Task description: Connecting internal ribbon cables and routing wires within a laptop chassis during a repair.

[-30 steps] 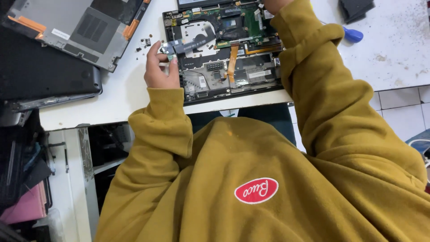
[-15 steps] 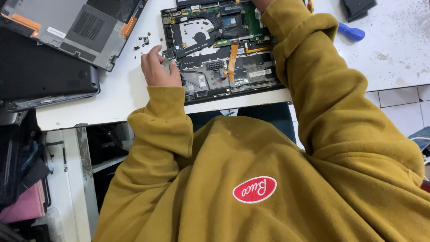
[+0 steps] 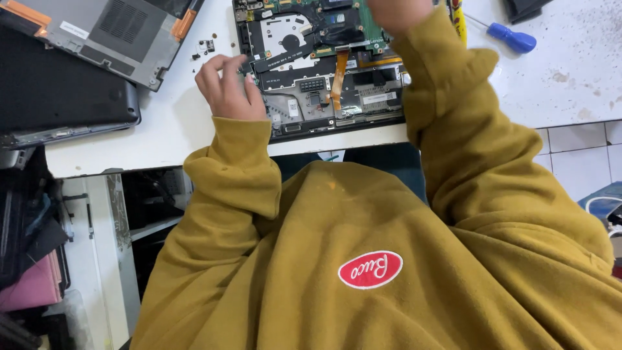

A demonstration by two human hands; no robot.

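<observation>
An opened laptop (image 3: 324, 97) lies on the white table with its circuit boards, fan and an orange ribbon cable exposed. My left hand (image 3: 227, 87) is at its left edge. The fingers are bent, and their tips sit at the left end of a black strip (image 3: 285, 59) that crosses the board. Whether they grip it is not clear. My right hand (image 3: 398, 11) is over the laptop's upper right part and is cut off by the top of the frame, so its fingers are hidden. Both arms wear mustard sleeves.
A blue-handled screwdriver (image 3: 512, 37) lies right of the laptop, with a yellow tool (image 3: 458, 19) beside my right sleeve. Small screws (image 3: 206, 46) lie left of my left hand. A grey and orange bottom cover (image 3: 110, 32) rests on a black laptop (image 3: 58, 97) at the far left.
My left hand has stayed at the laptop's left edge, its fingers shifting a little. My right hand has moved up, further out of the frame.
</observation>
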